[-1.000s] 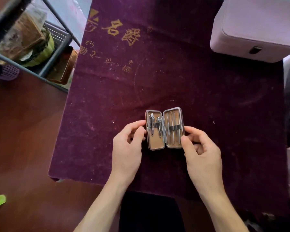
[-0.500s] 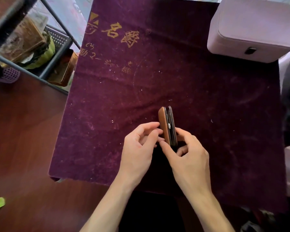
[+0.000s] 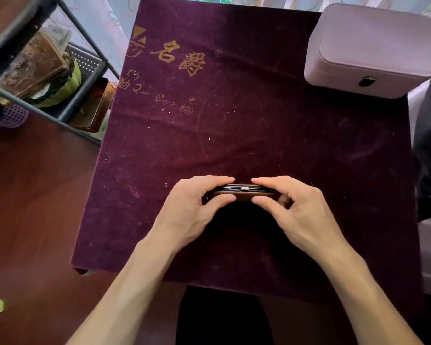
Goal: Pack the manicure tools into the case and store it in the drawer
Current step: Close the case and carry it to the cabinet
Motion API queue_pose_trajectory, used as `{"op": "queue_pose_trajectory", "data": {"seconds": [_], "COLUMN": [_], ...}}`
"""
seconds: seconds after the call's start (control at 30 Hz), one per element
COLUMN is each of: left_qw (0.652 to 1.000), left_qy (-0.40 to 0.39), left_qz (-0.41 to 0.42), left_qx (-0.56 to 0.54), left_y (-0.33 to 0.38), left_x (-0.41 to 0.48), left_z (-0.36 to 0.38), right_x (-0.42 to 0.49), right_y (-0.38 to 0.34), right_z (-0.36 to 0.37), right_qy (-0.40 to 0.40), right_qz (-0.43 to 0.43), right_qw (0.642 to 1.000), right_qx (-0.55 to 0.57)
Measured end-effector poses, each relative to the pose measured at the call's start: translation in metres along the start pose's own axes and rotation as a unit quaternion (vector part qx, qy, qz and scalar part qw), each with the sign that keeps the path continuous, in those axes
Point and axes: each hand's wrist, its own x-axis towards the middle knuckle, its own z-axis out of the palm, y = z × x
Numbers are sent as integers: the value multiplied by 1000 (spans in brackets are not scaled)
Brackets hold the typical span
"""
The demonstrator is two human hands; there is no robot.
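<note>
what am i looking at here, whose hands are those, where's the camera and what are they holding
There is no machine here. A person wears one wide-angle camera on the head, looking forward and down, so the arms come in from the bottom of the picture. The left hand and the right hand each pinch one end of a small brown manicure case between thumb and fingers. The case is folded together and seen edge-on, with a small metal clasp showing on top. Under it lies a purple cloth with gold lettering, spread over a wooden table. A pale box stands on the cloth's far right corner, and a metal rack holding odds and ends stands at the far left.
</note>
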Motion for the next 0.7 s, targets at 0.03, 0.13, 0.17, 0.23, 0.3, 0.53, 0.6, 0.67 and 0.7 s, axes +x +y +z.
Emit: {"op": "queue_pose_trajectory", "data": {"seconds": [0.03, 0.13, 0.17, 0.23, 0.3, 0.53, 0.6, 0.67, 0.7], "left_qw": [1000, 1000, 999, 999, 999, 998, 998, 999, 999], "left_qy": [3, 16, 17, 20, 23, 26, 27, 28, 28], "left_qz": [-7, -12, -13, -15, -18, -23, -23, -22, -20], "left_qx": [-6, -21, -25, -30, -37, -43, -43, -40, -37], "left_y": [0, 0, 0, -1, -2, -2, -3, -3, -3], "left_x": [-1, -2, -2, -2, -2, -2, -2, -3, -3], "left_z": [1, 3, 4, 4, 5, 6, 6, 7, 7], "right_x": [1, 2, 2, 2, 3, 4, 3, 3, 3], "right_y": [1, 2, 2, 2, 2, 0, 0, -1, -1], "right_z": [0, 0, 1, 1, 1, 1, 1, 2, 3], "right_qy": [0, 6, 9, 12, 13, 11, 11, 14, 17], "right_qz": [2, 3, 2, 0, 4, 15, 15, 12, 11], "right_qw": [1000, 1000, 1000, 1000, 1000, 1000, 1000, 1000, 1000], "right_qx": [-1, -1, -1, -2, -1, -9, -9, -10, -11]}}
